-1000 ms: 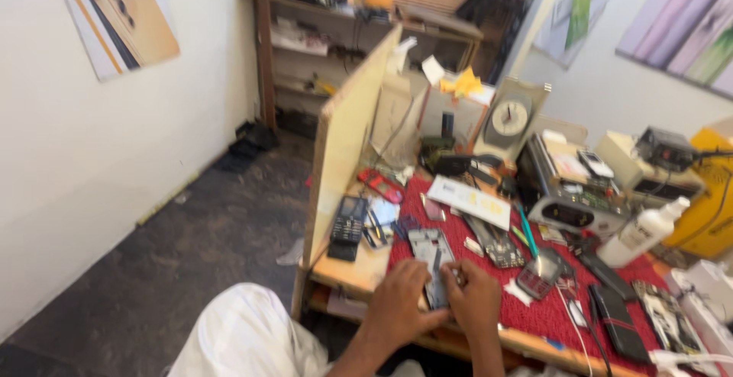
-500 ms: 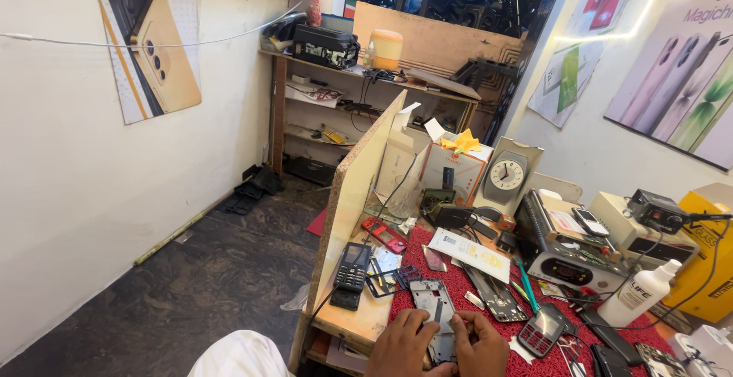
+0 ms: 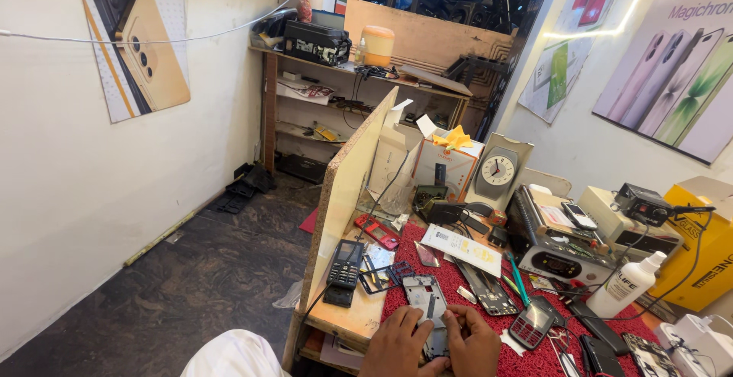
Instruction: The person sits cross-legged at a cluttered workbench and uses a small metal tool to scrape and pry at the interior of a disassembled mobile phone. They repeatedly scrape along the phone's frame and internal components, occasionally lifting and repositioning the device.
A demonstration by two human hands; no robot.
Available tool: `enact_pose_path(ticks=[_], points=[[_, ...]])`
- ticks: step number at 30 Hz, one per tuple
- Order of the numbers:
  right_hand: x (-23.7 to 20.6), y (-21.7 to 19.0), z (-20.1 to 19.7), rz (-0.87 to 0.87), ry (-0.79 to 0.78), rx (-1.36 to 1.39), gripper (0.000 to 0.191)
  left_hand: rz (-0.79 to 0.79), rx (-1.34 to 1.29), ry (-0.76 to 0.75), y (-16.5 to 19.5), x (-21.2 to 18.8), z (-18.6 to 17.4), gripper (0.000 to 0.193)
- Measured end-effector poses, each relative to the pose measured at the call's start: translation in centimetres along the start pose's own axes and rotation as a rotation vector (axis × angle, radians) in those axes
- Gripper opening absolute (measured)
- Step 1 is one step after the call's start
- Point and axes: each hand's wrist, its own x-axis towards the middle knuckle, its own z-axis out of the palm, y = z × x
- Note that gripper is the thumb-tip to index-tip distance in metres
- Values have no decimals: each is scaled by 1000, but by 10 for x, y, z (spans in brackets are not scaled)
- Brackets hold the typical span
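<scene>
At the bottom of the view, both my hands hold an opened grey phone body with its inner frame showing, over a red mat. My left hand grips its lower left side. My right hand pinches its lower right edge, fingers curled. The lower end of the phone is hidden by my fingers.
A black keypad phone lies on the wooden bench edge beside an upright board. Phone parts, a red phone, a white bottle, a clock, boxes and bench equipment crowd the mat. Shelves stand behind; dark floor lies left.
The camera has tilted upward, so my hands and the phone sit lower in view and more of the shelves and wall shows. My hands stay on the phone.
</scene>
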Motion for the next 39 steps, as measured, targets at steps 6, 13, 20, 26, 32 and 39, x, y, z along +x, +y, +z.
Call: enact_pose_path(ticks=[6, 13, 20, 26, 32, 39], points=[[-2, -9, -5, -12, -25, -44, 20, 3, 15, 15, 2, 0, -1, 69], [-4, -16, -8, 24, -37, 35, 26, -40, -30, -25, 5, 1, -9, 67], [1, 0, -7, -98, -73, 113, 32, -25, -23, -22, 6, 0, -11, 68], [0, 6, -7, -178, -39, 99, 16, -29, -5, -3, 14, 1, -18, 69], [-12, -12, -16, -386, 49, 117, 18, -44, 12, 65, 36, 0, -38, 65], [-27, -35, -29, -255, -56, 44, 17, -83, -41, 122, 48, 4, -54, 71]])
